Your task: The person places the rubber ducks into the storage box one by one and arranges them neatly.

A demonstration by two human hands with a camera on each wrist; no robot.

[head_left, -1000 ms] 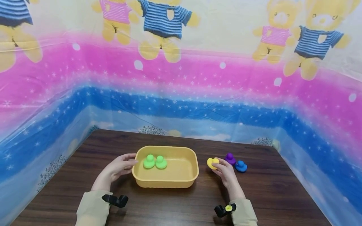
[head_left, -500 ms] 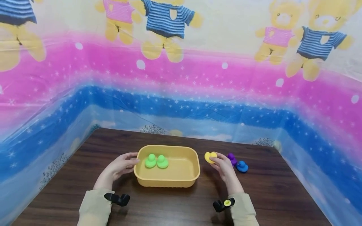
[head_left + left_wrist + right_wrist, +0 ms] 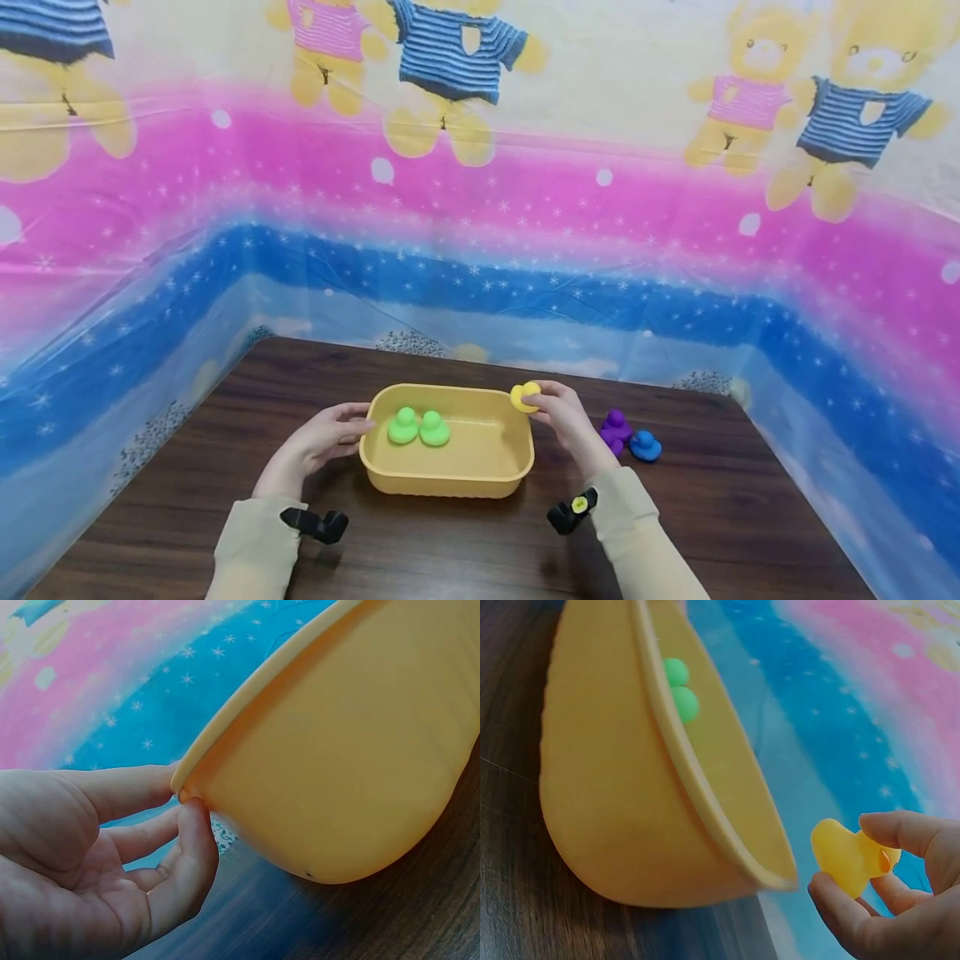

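Observation:
My left hand grips the left rim of a yellow plastic tub; in the left wrist view, finger and thumb tips meet at the tub's lip. Two green rubber ducks sit side by side in the left half of the tub. My right hand pinches a yellow rubber duck between thumb and fingers. The duck overlaps the tub's back right corner in the head view. In the right wrist view, the duck is tilted and apart from the tub's rim.
Right of my right hand, purple rubber ducks sit close together, one partly hidden by the wrist. A blue rubber duck lies beside them. The dark wooden table ends at a printed cloth backdrop with bears.
My right hand has carried the yellow duck leftward to the tub's right corner, uncovering more of the purple ducks. The left hand keeps its place at the rim. The view has shifted slightly.

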